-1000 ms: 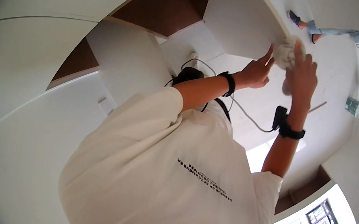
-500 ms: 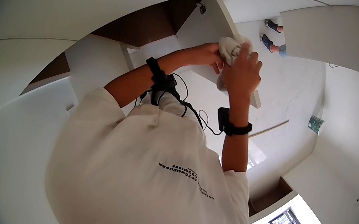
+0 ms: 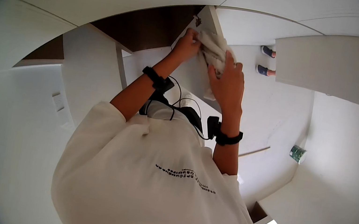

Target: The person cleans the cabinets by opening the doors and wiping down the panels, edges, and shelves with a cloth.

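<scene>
Against one cabinet door (image 3: 209,22) in my head view, one cloth (image 3: 213,50) has loosened from its bundle, so more surface seems exposed. One right hand (image 3: 227,84) clamps it; one left hand (image 3: 187,46) touches its edge, perhaps pinching, I can't tell. Two shoes (image 3: 266,51) stand beyond.

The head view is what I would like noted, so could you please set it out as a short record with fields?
Left side: left hand pinching the white cloth
Right side: right hand gripping the same cloth
Cabinet: cabinet door open, hinge visible
Wrists: black wristband on left and right
Floor: thin stick; green-and-white container near the wall
Other person: dark shoes visible beside a white panel
</scene>
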{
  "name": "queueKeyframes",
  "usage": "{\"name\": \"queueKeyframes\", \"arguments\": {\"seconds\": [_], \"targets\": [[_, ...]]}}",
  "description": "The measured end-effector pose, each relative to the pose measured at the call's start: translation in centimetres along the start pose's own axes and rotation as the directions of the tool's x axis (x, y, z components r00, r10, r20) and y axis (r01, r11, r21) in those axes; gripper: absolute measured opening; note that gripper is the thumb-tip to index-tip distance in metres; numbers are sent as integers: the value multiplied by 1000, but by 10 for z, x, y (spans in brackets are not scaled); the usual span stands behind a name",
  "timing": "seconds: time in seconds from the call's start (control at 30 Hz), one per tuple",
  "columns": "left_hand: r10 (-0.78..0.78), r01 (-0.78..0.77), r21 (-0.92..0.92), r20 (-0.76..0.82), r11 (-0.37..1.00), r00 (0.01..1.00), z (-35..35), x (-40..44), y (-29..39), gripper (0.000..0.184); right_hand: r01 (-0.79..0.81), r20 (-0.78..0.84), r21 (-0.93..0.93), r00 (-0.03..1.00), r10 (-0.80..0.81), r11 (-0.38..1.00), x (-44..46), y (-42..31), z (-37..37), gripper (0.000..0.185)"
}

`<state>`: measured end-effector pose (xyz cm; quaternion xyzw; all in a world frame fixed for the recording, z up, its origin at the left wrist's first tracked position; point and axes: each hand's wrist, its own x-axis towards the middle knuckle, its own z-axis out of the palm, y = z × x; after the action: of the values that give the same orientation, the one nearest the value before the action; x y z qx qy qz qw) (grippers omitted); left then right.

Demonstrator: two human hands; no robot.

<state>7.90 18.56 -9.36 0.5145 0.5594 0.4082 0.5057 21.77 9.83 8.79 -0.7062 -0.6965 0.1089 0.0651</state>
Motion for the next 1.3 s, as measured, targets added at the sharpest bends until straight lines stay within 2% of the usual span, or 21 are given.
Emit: {"name": "queueKeyframes", "arguments": {"seconds": [0.03, 0.13, 0.23, 0.33, 0.37, 0.43, 0.5, 0.53, 0.63, 0.73, 0.83, 0.93, 1.03, 1.13, 1.23, 1.27, 1.3], "targets": [[-3, 4, 68, -8, 998, 1000, 9, -15, 4, 30, 11, 40, 4, 999, -12, 1000, -6, 11, -4, 71], [-99, 106, -81, 83, 991, 992, 31, -70, 35, 37, 98, 139, 50, 985, -104, 994, -22, 32, -21, 74], [155, -151, 83, -35, 985, 987, 61, -107, 22, 44, 287, 205, 38, 935, -288, 957, -28, 61, -13, 79], [177, -170, 194, -20, 966, 984, 77, -126, 5, 59, 331, 297, 106, 889, -348, 938, -34, 77, -14, 81], [174, -168, 239, -7, 956, 985, 83, -132, 0, 62, 364, 274, 119, 882, -383, 924, -33, 85, -14, 80], [174, -177, 184, 29, 967, 984, 92, -143, -9, 67, 407, 250, 139, 867, -430, 903, -37, 97, -9, 79], [158, -164, 108, 60, 981, 986, 101, -152, -17, 67, 408, 206, 162, 876, -435, 898, -46, 108, -3, 80], [107, -110, 75, 52, 991, 993, 106, -153, -21, 68, 416, 170, 167, 881, -441, 894, -46, 112, 0, 80], [241, -240, 35, -29, 970, 970, 120, -162, -14, 72, 449, 76, 161, 882, -464, 879, -52, 122, 8, 75], [101, -105, 172, 30, 979, 994, 114, -188, 25, 79, 386, 120, 95, 911, -396, 918, -64, 119, 1, 65], [127, -134, 206, 47, 969, 991, 115, -201, 7, 82, 369, 112, 94, 919, -378, 925, -78, 117, -1, 59], [245, -258, 256, 82, 932, 966, 106, -217, -14, 81, 343, 95, 158, 928, -360, 926, -98, 113, 5, 56], [221, -245, 234, 123, 941, 967, 91, -238, -17, 81, 339, 68, 256, 928, -366, 905, -116, 108, 19, 60], [201, -225, 111, 192, 968, 960, 73, -253, -19, 83, 280, 80, 445, 934, -350, 850, -132, 97, 26, 59], [96, -138, 109, 322, 984, 942, 49, -267, -15, 84, 313, 3, 546, 927, -376, 777, -147, 89, 40, 57], [193, -264, 167, 352, 950, 916, 42, -267, -23, 85, 262, 61, 552, 934, -351, 792, -153, 83, 38, 55], [288, -387, 218, 378, 896, 880, 35, -268, -32, 87, 288, 61, 531, 925, -375, 797, -158, 81, 39, 54]]}}
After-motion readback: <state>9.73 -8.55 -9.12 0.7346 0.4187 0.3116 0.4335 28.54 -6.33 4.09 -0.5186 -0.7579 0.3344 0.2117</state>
